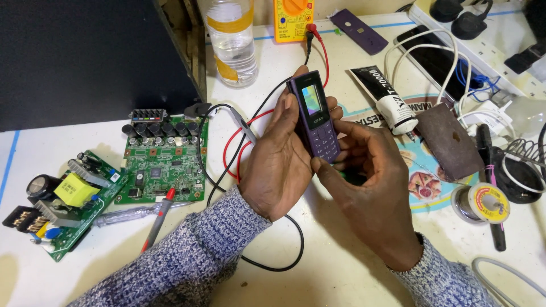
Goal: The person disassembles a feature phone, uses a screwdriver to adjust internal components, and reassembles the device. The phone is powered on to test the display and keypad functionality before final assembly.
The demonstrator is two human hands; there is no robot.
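Phone point(315, 116) sits upright between our hands above the counter point(341, 267), its small screen lit; our left hand point(278, 159) has its fingers wrapped around the phone's left edge and back, grasping it, while our right hand point(369, 187) has its fingers curled at the right side with the thumb tip touching the lower keypad. Behind our left wrist, red and black leads point(239, 142) run up to a yellow meter point(293, 20), two green boards point(165, 162) lie to the left, and a glue tube point(387, 99) lies just right of the phone.
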